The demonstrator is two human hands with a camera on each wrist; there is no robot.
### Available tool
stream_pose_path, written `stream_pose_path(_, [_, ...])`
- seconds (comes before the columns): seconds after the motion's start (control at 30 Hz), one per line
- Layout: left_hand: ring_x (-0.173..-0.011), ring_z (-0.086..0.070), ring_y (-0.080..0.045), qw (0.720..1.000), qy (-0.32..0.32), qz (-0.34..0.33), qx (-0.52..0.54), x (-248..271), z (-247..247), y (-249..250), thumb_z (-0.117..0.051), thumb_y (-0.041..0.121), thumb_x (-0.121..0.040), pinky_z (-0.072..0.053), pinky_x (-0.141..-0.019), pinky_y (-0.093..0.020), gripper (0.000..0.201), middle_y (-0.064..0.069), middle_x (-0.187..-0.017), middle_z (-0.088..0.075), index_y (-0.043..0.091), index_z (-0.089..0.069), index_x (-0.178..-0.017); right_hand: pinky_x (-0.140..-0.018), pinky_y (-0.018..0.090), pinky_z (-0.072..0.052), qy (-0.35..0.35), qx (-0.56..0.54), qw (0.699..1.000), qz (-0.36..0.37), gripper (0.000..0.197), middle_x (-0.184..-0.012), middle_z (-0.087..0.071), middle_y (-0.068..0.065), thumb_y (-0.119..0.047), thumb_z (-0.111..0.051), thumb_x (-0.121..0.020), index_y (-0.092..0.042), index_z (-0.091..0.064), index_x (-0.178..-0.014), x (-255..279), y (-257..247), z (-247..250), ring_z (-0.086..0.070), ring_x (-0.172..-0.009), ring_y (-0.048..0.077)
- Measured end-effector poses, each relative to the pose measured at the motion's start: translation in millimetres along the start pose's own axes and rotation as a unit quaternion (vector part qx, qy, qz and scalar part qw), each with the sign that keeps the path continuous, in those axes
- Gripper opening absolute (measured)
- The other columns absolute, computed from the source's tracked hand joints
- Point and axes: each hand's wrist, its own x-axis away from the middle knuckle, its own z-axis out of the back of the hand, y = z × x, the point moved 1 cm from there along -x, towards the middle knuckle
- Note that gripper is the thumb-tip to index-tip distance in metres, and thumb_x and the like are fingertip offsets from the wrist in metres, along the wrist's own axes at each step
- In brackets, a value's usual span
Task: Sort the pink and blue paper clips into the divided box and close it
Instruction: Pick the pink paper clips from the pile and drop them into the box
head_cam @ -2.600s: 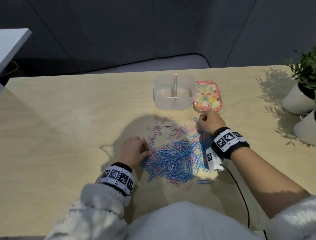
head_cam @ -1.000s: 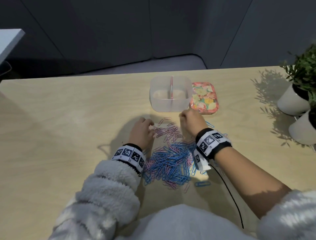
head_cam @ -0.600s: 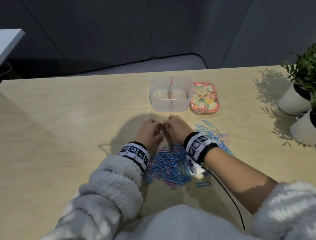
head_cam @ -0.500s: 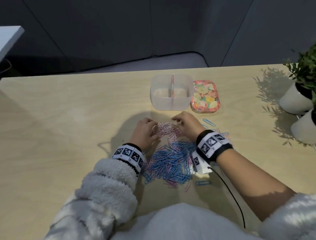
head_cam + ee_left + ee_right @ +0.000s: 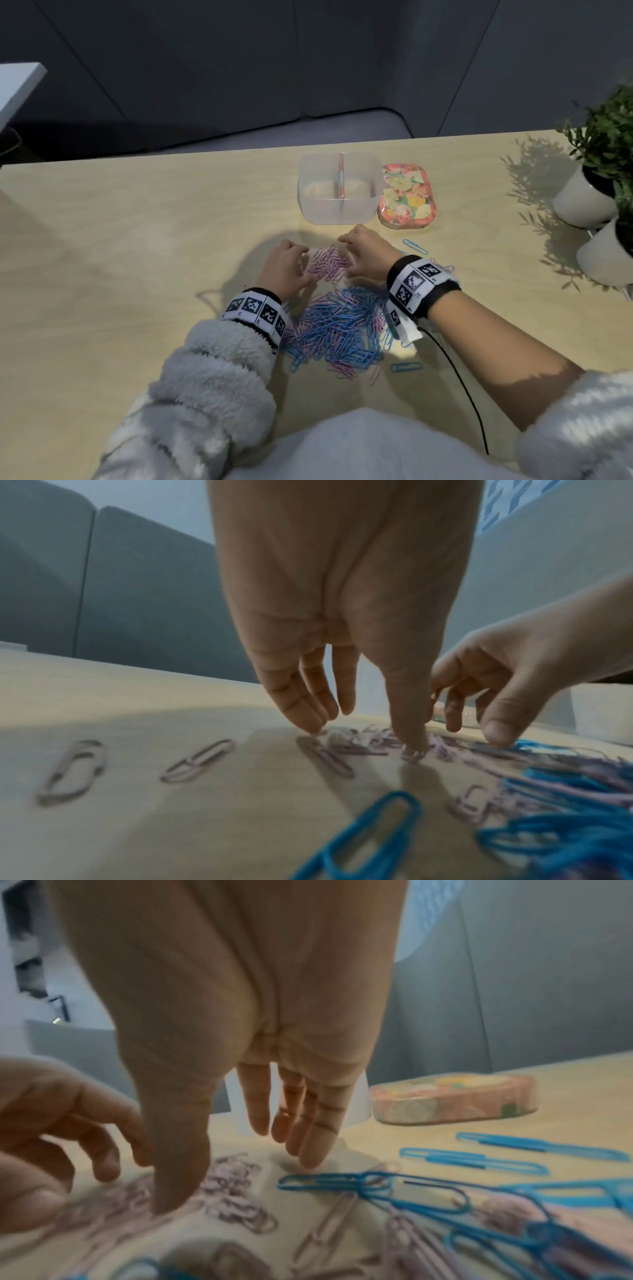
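A clear divided box (image 5: 337, 209) with a pink divider stands open at the table's far middle, and its flowered lid (image 5: 407, 195) (image 5: 455, 1099) lies right of it. A small heap of pink clips (image 5: 327, 265) (image 5: 236, 1185) sits between my hands. Nearer to me lies a larger, mostly blue pile (image 5: 342, 329) (image 5: 582, 831) with pink ones mixed in. My left hand (image 5: 303, 262) (image 5: 363, 737) points its straight fingers down onto the pink clips. My right hand (image 5: 346, 246) (image 5: 240, 1180) does the same from the other side. Neither holds anything.
Two white plant pots (image 5: 582, 202) (image 5: 606, 257) stand at the right edge. Loose blue clips (image 5: 414, 245) (image 5: 472, 1158) lie right of my right hand, and one more (image 5: 406, 367) lies near the black cable (image 5: 455, 377). Single pink clips (image 5: 198, 761) lie to the left.
My right hand came in from the right and both hands met beyond the pile. They have since drawn slightly apart, with a small heap of pink clips gathered between them.
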Motion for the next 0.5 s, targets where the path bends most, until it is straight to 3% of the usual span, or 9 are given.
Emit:
stream_pose_path(0.13, [-0.097, -0.049, -0.016, 1.000, -0.006, -0.008, 0.009, -0.9, -5.5, 11.1, -0.074, 0.031, -0.073, -0.044, -0.091, -0.028, 0.044, 0.000, -0.105, -0.049, 0.014, -0.059, -0.110, -0.088, 0.036, -0.045, -0.011, 0.025, 0.999, 0.035, 0.040, -0.109, -0.046, 0.006, -0.014, -0.068, -0.070, -0.018, -0.061, -0.109, 0.5, -10.8, -7.6, -0.042, -0.107, 0.023])
stream_pose_path(0.23, [-0.093, -0.053, -0.020, 0.999, 0.015, -0.007, 0.030, -4.3, -7.8, 21.8, -0.070, 0.022, -0.078, -0.044, -0.087, -0.030, 0.034, -0.003, -0.101, -0.052, 0.011, -0.063, -0.109, -0.088, 0.037, -0.044, 0.012, 0.005, 0.998, 0.054, 0.021, -0.103, -0.050, 0.009, -0.012, -0.062, -0.079, -0.014, -0.067, -0.099, 0.5, -18.9, -9.3, -0.047, -0.103, 0.026])
stream_pose_path(0.37, [-0.093, -0.057, -0.025, 1.000, 0.019, -0.020, -0.010, -6.4, -4.0, 26.4, -0.058, 0.017, -0.087, -0.041, -0.079, -0.029, 0.020, -0.009, -0.100, -0.061, 0.010, -0.067, -0.103, -0.084, 0.036, -0.043, 0.024, 0.045, 0.997, 0.053, 0.023, -0.104, -0.058, 0.015, -0.011, -0.050, -0.089, -0.006, -0.067, -0.105, -0.6, -22.3, -10.9, -0.055, -0.100, 0.031])
stream_pose_path(0.5, [-0.094, -0.058, -0.025, 0.999, 0.023, -0.021, -0.034, -3.1, -1.4, 22.8, -0.053, 0.017, -0.090, -0.045, -0.083, -0.032, 0.020, -0.010, -0.102, -0.064, 0.009, -0.067, -0.102, -0.084, 0.035, -0.044, 0.029, 0.043, 0.998, 0.048, 0.022, -0.105, -0.064, 0.014, -0.007, -0.051, -0.088, -0.006, -0.068, -0.101, 1.5, -18.1, -9.4, -0.059, -0.100, 0.031])
